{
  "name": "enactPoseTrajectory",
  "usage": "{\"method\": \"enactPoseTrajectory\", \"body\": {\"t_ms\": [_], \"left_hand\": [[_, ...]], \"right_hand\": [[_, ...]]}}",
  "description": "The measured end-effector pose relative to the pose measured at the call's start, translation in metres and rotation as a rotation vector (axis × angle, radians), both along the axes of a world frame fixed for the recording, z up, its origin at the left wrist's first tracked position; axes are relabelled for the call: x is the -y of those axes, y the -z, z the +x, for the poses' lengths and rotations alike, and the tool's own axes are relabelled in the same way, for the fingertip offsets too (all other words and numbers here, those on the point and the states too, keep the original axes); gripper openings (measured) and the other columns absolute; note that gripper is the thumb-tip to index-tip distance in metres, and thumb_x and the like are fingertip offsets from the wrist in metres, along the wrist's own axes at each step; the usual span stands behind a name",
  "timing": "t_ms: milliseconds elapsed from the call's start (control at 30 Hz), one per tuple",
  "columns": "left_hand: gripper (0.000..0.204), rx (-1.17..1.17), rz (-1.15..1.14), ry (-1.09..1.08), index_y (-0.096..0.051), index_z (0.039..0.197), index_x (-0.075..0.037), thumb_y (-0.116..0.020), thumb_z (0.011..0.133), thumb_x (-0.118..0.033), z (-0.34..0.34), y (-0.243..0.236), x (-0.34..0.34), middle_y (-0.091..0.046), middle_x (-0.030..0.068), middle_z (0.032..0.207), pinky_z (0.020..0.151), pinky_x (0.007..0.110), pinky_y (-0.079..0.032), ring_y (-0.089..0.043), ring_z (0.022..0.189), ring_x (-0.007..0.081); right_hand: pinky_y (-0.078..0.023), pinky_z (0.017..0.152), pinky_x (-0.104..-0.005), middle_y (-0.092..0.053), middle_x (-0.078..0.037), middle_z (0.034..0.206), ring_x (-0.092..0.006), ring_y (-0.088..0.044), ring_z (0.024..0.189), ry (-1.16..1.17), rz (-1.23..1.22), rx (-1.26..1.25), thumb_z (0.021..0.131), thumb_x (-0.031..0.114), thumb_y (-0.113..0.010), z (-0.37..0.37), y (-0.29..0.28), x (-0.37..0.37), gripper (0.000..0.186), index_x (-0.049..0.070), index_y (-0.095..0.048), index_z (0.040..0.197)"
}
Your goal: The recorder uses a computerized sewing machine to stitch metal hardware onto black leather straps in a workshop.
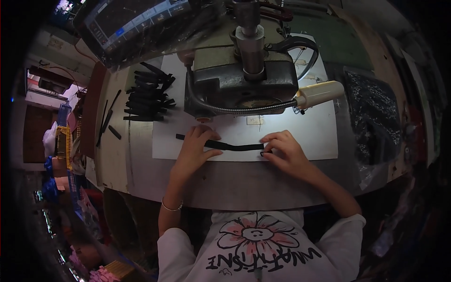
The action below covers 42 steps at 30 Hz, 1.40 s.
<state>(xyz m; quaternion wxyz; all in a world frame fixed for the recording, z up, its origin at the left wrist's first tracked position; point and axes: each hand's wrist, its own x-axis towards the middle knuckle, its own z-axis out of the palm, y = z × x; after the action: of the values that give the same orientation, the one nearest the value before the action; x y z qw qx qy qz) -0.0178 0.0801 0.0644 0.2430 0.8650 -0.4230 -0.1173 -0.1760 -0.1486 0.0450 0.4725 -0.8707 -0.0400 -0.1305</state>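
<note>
A black strap (239, 147) lies roughly crosswise on a white sheet (169, 148), in front of the sewing machine (242, 80), sagging slightly between the two hands. The left hand (196, 145) rests over its left part, thumb spread away from the other fingers, with the strap's left end poking out beyond the hand. The right hand (285, 150) pinches the right end between thumb and fingers; a small dark piece shows by that thumb.

The sheet covers part of the bench (235, 188). A bendy metal tube (244, 111) crosses the machine's front to a cream lamp (322, 94) on the right. Left of the machine lies a pile of black strips (148, 96), with a few loose strips (109, 115) farther left. A dark plastic bag (373, 117) lies at the right, and a screen (136, 23) stands at the upper left.
</note>
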Motion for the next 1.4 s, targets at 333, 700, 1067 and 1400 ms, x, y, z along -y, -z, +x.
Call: {"method": "enactPoseTrajectory", "body": {"t_ms": [333, 700, 1067, 1400], "left_hand": [[0.022, -0.384, -0.092, -0.015, -0.062, 0.080, -0.002, -0.074, 0.064, -0.012, 0.006, 0.002, 0.006, -0.061, 0.0056, 0.074, 0.078, 0.030, -0.041, -0.056, 0.073, 0.0215], [0.019, -0.620, -0.214, 0.030, -0.063, 0.084, 0.001, -0.071, 0.070, -0.009, -0.007, -0.003, 0.035, -0.063, 0.0067, 0.076, 0.064, 0.024, -0.047, -0.060, 0.068, 0.0119], [0.022, -0.414, -0.259, 0.202, -0.063, 0.089, -0.003, -0.068, 0.075, -0.019, -0.021, 0.016, 0.072, -0.062, 0.0086, 0.073, 0.060, 0.028, -0.044, -0.059, 0.063, 0.0198], [0.015, -0.658, -0.430, -0.010, -0.063, 0.087, -0.003, -0.065, 0.081, -0.017, -0.036, 0.028, 0.099, -0.065, 0.0035, 0.072, 0.061, 0.021, -0.045, -0.061, 0.067, 0.0095]], "right_hand": [[-0.038, 0.085, -0.0344, -0.056, -0.006, 0.094, -0.0243, -0.048, 0.095, -0.189, -0.099, -0.088, 0.071, 0.009, -0.065, 0.033, 0.003, -0.030, 0.011, 0.006, -0.058, 0.078], [-0.046, 0.070, -0.0306, -0.056, -0.012, 0.093, -0.0235, -0.057, 0.079, -0.209, 0.025, -0.143, 0.075, 0.006, -0.064, 0.026, -0.006, -0.005, 0.011, -0.001, -0.056, 0.079], [-0.043, 0.067, -0.0224, -0.057, -0.004, 0.081, -0.0099, -0.053, 0.073, -0.040, 0.300, -0.203, 0.078, 0.003, -0.064, 0.004, -0.003, 0.012, 0.009, 0.000, -0.057, 0.082], [-0.043, 0.053, -0.0188, -0.058, -0.001, 0.067, -0.0049, -0.053, 0.057, 0.208, 0.692, -0.266, 0.083, 0.007, -0.061, 0.002, 0.003, 0.025, 0.008, -0.001, -0.058, 0.083]]}}
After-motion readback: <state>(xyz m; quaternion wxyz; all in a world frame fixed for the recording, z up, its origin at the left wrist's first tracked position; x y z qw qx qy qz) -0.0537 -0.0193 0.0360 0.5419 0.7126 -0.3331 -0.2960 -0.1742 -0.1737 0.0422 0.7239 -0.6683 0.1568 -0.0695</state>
